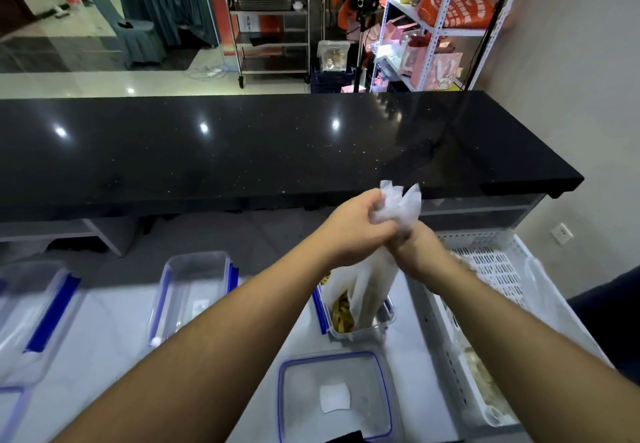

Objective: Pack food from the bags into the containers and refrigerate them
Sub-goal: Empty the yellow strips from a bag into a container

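Observation:
A clear plastic bag hangs over a blue-clipped clear container that holds yellowish food pieces. My left hand grips the bag's bunched top, whose corners stick up above my fingers. My right hand grips the bag just below, close against my left hand. The bag's lower part reaches into the container. A lid with a blue seal and a white label lies in front of the container.
An empty clear container stands left of centre, another container at the far left. A white perforated crate at the right holds more bagged food. A black counter spans the back.

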Demonstrator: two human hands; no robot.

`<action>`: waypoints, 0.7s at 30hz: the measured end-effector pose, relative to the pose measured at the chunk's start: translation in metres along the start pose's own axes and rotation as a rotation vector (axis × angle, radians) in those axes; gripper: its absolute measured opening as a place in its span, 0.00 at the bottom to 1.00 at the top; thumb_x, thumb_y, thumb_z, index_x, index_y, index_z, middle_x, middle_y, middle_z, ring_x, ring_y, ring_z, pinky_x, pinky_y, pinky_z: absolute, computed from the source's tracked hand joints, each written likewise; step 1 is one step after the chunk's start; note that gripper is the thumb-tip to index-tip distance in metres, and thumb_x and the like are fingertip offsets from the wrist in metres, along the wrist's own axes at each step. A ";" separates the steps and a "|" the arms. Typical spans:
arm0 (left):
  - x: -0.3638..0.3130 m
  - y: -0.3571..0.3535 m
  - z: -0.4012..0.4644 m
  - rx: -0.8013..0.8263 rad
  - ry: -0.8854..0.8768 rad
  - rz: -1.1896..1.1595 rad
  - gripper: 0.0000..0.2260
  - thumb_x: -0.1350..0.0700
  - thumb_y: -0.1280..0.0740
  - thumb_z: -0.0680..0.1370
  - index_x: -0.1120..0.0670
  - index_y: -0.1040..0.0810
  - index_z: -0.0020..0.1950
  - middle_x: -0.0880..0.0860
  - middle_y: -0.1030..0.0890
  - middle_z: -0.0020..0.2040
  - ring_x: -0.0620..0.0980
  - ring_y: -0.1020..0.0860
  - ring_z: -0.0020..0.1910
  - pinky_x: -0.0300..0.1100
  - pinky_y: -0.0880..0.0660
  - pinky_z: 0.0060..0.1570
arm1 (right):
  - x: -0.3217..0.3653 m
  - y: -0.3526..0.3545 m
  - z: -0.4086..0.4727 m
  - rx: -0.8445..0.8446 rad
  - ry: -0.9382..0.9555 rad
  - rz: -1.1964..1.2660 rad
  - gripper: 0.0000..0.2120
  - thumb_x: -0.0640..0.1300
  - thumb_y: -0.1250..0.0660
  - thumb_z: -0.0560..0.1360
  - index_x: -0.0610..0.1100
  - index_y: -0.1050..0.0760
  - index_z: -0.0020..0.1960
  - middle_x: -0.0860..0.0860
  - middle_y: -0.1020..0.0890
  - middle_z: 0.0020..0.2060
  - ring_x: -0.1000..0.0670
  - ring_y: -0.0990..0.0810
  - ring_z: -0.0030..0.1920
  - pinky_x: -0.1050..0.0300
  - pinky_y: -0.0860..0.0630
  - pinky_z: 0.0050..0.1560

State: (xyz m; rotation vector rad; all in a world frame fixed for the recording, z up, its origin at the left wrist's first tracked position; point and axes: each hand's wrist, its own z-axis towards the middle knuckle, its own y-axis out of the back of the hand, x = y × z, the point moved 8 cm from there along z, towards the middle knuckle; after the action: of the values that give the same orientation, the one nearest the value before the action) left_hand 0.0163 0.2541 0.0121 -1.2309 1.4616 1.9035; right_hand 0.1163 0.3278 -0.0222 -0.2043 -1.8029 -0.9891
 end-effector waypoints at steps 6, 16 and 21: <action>0.109 0.028 -0.044 -0.245 0.467 -0.021 0.11 0.49 0.37 0.84 0.50 0.26 0.64 0.51 0.21 0.59 0.50 0.21 0.55 0.52 0.21 0.59 | -0.022 0.013 0.005 -0.091 -0.131 0.103 0.08 0.47 0.34 0.81 0.46 0.19 0.55 0.47 0.14 0.48 0.45 0.13 0.46 0.38 0.16 0.52; 0.197 -0.058 -0.097 0.028 0.745 0.007 0.07 0.52 0.29 0.77 0.55 0.19 0.50 0.58 0.14 0.47 0.59 0.14 0.45 0.56 0.15 0.48 | 0.018 0.010 0.000 -0.018 0.053 -0.049 0.09 0.44 0.35 0.83 0.45 0.18 0.49 0.48 0.14 0.42 0.48 0.15 0.42 0.55 0.22 0.41; 0.211 -0.044 -0.101 0.038 0.765 0.065 0.10 0.50 0.27 0.77 0.55 0.18 0.55 0.54 0.15 0.47 0.54 0.15 0.46 0.50 0.14 0.48 | 0.027 0.015 -0.003 -0.027 0.065 0.015 0.10 0.40 0.36 0.82 0.44 0.18 0.45 0.47 0.14 0.40 0.50 0.16 0.37 0.57 0.22 0.35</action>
State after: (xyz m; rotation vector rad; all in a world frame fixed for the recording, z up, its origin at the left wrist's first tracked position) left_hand -0.0181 0.1405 -0.1947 -2.0463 1.8899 1.4804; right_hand 0.1138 0.3278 0.0093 -0.2004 -1.7277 -0.9995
